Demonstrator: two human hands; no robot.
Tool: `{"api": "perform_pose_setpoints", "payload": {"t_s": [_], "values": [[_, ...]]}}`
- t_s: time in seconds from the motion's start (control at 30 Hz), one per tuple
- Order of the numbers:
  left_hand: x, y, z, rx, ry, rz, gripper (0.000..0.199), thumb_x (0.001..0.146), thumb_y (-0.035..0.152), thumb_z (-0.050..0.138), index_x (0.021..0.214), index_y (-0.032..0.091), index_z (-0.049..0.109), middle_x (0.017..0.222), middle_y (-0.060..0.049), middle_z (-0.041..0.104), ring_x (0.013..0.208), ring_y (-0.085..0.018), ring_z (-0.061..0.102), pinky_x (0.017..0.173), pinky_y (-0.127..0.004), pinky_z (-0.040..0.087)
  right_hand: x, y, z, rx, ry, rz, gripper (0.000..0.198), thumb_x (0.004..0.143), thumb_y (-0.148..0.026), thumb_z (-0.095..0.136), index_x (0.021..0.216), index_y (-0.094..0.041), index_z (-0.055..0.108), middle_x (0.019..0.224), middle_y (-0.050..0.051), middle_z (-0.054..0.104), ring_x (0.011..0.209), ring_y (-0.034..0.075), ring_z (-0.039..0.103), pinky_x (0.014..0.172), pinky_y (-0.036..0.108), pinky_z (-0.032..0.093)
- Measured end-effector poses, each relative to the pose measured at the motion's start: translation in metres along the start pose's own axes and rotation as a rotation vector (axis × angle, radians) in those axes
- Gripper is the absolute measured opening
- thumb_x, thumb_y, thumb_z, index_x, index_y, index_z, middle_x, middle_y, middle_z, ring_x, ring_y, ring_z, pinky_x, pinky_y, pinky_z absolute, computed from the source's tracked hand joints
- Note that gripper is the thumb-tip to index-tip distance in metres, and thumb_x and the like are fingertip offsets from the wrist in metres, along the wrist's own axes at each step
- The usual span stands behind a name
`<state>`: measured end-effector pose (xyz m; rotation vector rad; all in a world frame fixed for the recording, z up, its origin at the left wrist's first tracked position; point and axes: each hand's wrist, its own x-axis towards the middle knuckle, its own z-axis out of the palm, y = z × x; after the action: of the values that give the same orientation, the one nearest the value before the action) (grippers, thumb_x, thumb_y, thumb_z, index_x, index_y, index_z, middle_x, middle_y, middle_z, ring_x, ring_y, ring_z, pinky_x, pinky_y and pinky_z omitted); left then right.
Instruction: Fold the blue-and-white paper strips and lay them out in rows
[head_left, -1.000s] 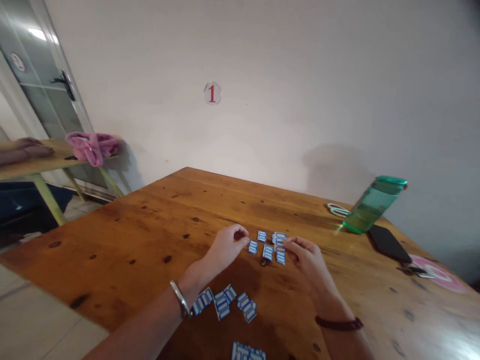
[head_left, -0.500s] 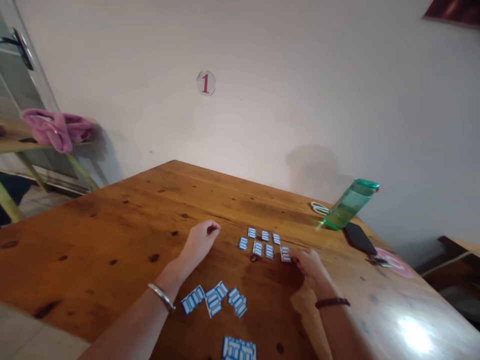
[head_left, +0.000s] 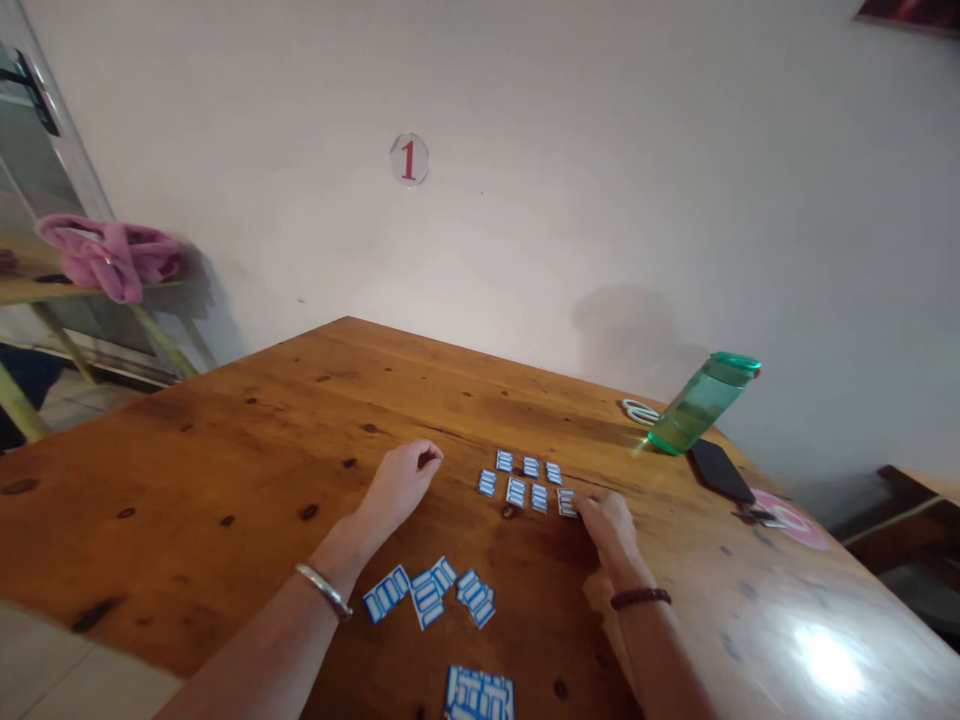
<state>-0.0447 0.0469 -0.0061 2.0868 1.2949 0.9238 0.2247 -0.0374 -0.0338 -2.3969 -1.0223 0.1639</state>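
Note:
Small blue-and-white cards (head_left: 515,492) lie in two short rows on the wooden table. At the right end of the nearer row is another card (head_left: 566,503), its right edge under the fingertips of my right hand (head_left: 609,522), which are pinched on it. To the left of the rows my left hand (head_left: 405,478) rests on the table, fingers curled closed, with nothing showing in them. Closer to me several overlapping cards (head_left: 427,600) lie loose near my left wrist. A stack of cards (head_left: 480,694) sits at the bottom edge of the view, partly cut off.
A green bottle (head_left: 701,405) stands at the table's right side, near a white looped item (head_left: 639,411). Beside it are a black phone-like slab (head_left: 720,471), keys (head_left: 759,515) and a pink round mat (head_left: 799,520). A pink cloth (head_left: 120,255) lies on another table at left.
My right hand has shifted slightly left, sliding the end card closer to its row. My left hand stays in place, still curled. The view has tilted a little.

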Motion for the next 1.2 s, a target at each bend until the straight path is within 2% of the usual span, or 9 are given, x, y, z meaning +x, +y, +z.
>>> {"api": "perform_pose_setpoints", "payload": {"t_s": [0.17, 0.33, 0.5, 0.87, 1.2], "values": [[0.0, 0.003, -0.002, 0.012, -0.017, 0.002, 0.016, 0.074, 0.014, 0.048, 0.074, 0.015, 0.064, 0.076, -0.005, 0.069, 0.071, -0.016, 0.062, 0.069, -0.025, 0.045, -0.008, -0.007, -0.005, -0.101, -0.082, 0.023, 0.026, 0.069, -0.03, 0.045, 0.072, -0.018, 0.068, 0.063, 0.007, 0.064, 0.063, 0.021, 0.06, 0.049, 0.024, 0.034], [-0.001, 0.003, -0.002, 0.016, -0.023, 0.004, 0.017, 0.074, 0.016, 0.047, 0.074, 0.016, 0.064, 0.075, -0.004, 0.069, 0.072, -0.017, 0.063, 0.068, -0.025, 0.045, -0.014, -0.015, -0.009, -0.166, -0.118, 0.024, 0.03, 0.073, -0.029, 0.041, 0.081, -0.018, 0.068, 0.076, 0.01, 0.067, 0.077, 0.025, 0.062, 0.056, 0.027, 0.037], [-0.001, 0.001, -0.001, 0.027, -0.035, 0.007, 0.017, 0.075, 0.018, 0.047, 0.073, 0.018, 0.063, 0.073, -0.003, 0.068, 0.071, -0.016, 0.062, 0.066, -0.024, 0.044, -0.015, -0.018, -0.01, -0.2, -0.129, 0.053, 0.031, 0.074, -0.029, 0.041, 0.087, -0.018, 0.067, 0.087, 0.013, 0.068, 0.084, 0.027, 0.062, 0.06, 0.029, 0.039], [-0.003, 0.005, -0.001, 0.033, -0.032, 0.011, 0.016, 0.074, 0.019, 0.047, 0.07, 0.019, 0.063, 0.066, -0.001, 0.067, 0.066, -0.016, 0.062, 0.066, -0.025, 0.045, -0.015, -0.019, -0.01, -0.224, -0.111, 0.035, 0.028, 0.074, -0.028, 0.043, 0.084, -0.021, 0.068, 0.086, 0.011, 0.069, 0.08, 0.025, 0.064, 0.058, 0.028, 0.041], [-0.003, 0.004, -0.001, 0.036, -0.043, 0.018, 0.016, 0.074, 0.02, 0.048, 0.071, 0.019, 0.064, 0.068, -0.001, 0.068, 0.067, -0.016, 0.062, 0.064, -0.024, 0.044, -0.017, -0.016, -0.007, -0.211, -0.067, 0.001, 0.023, 0.077, -0.027, 0.042, 0.081, -0.019, 0.063, 0.087, 0.011, 0.067, 0.08, 0.023, 0.063, 0.058, 0.027, 0.04]]}}
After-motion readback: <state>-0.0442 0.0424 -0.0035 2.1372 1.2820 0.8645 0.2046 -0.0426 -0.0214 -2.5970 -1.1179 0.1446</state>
